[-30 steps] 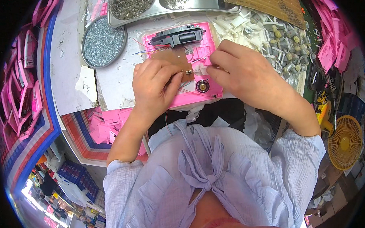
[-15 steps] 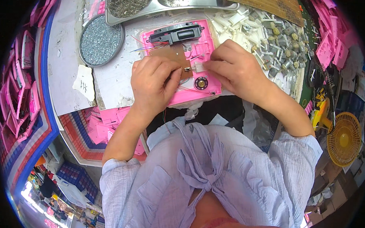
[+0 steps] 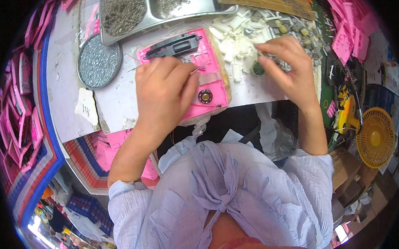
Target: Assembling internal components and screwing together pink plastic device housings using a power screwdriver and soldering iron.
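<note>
A pink plastic housing (image 3: 214, 87) lies on the work surface in front of me. At its far end sits a black elongated module (image 3: 176, 47), and a small round speaker (image 3: 205, 96) is at its near right. My left hand (image 3: 163, 92) rests over the housing's left side, fingers bent and thumb against the index finger. A tiny metallic bit shows at these fingertips; I cannot make out what they hold. My right hand (image 3: 291, 68) hovers over a heap of white plastic parts (image 3: 242, 42), thumb and index finger apart. Below its thumb is a small dark green round thing (image 3: 257, 68).
A round dish of small screws (image 3: 99, 61) stands left of the housing. Behind is a metal tray (image 3: 148, 17) with small metal pieces. Cardboard (image 3: 269, 3) lies at the far right. A yellow fan (image 3: 375, 137) stands right; pink shells (image 3: 20, 109) are stacked left.
My right hand has left the housing and moved right to the white parts, its fingers opening. The left hand stays on the housing and now covers the brown circuit board. The whole view has shifted slightly.
</note>
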The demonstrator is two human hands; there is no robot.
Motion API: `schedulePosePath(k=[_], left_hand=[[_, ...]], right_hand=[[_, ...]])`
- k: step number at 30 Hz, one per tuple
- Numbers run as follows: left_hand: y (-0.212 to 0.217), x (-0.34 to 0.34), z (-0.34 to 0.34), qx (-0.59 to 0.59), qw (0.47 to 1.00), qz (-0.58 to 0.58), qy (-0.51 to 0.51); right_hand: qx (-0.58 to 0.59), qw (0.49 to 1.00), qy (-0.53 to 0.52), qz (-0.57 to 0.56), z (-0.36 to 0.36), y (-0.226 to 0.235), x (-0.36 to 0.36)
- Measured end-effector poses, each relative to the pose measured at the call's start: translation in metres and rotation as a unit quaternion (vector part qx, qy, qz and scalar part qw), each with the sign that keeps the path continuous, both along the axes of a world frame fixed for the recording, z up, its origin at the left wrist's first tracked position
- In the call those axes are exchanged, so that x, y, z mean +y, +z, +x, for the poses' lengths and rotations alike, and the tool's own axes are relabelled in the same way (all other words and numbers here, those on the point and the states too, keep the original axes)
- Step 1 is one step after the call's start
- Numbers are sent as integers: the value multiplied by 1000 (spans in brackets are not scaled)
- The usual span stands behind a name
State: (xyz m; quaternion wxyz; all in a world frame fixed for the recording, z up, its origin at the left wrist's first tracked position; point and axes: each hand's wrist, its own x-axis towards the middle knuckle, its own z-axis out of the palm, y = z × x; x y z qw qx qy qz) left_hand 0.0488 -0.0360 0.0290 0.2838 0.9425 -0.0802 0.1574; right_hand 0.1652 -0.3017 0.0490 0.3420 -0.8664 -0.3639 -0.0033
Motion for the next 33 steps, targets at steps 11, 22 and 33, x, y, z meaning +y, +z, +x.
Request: schedulePosePath(k=[11, 22, 33], left_hand=[[1, -32, 28, 72, 975, 212, 16], [-10, -6, 1, -1, 994, 62, -93], [23, -34, 16, 62, 963, -228, -130]], right_hand=[[-78, 975, -83, -191, 14, -8, -29], [-101, 989, -65, -92, 46, -34, 14], [346, 888, 74, 292, -38, -7, 21]])
